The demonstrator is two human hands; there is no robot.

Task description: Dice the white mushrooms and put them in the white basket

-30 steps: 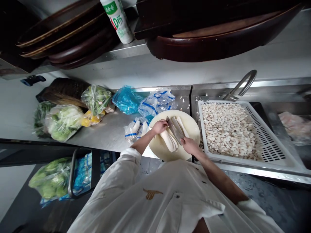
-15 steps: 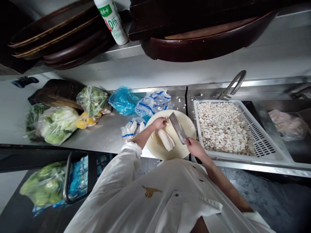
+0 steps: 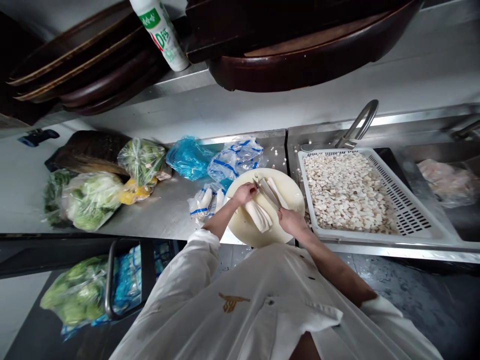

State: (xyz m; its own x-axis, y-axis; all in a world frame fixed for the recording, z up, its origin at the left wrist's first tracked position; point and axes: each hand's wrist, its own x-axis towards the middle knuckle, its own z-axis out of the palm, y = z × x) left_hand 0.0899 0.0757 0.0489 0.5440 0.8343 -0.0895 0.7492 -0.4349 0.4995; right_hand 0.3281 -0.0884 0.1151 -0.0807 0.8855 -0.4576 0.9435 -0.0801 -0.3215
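Observation:
A round pale cutting board [image 3: 240, 231] lies in front of me. My right hand [image 3: 291, 222] is wrapped round the handle of a cleaver [image 3: 268, 194], whose blade slants across the board with its edge down. The fingers of my left hand [image 3: 245, 193] are curled over the upper end of a sliced king oyster mushroom [image 3: 258, 215], just left of the blade. Long cut mushroom pieces [image 3: 277, 192] lie on the blade's right side. Left of the board, a clear bag [image 3: 204, 204] holds whole white mushrooms.
A white perforated tray [image 3: 416, 226] of diced mushroom [image 3: 348, 192] stands on the right, below a faucet [image 3: 360, 125]. Blue and clear plastic bags [image 3: 191, 157] lie behind the board. Bagged greens [image 3: 93, 197] sit at left. A shelf with dark wooden vessels [image 3: 311, 70] hangs overhead.
The cleaver has gone from lying broadside to standing edge-down against the mushroom, my right hand shifting left with it. Cut pieces now show right of the blade. My left hand stays on the mushroom.

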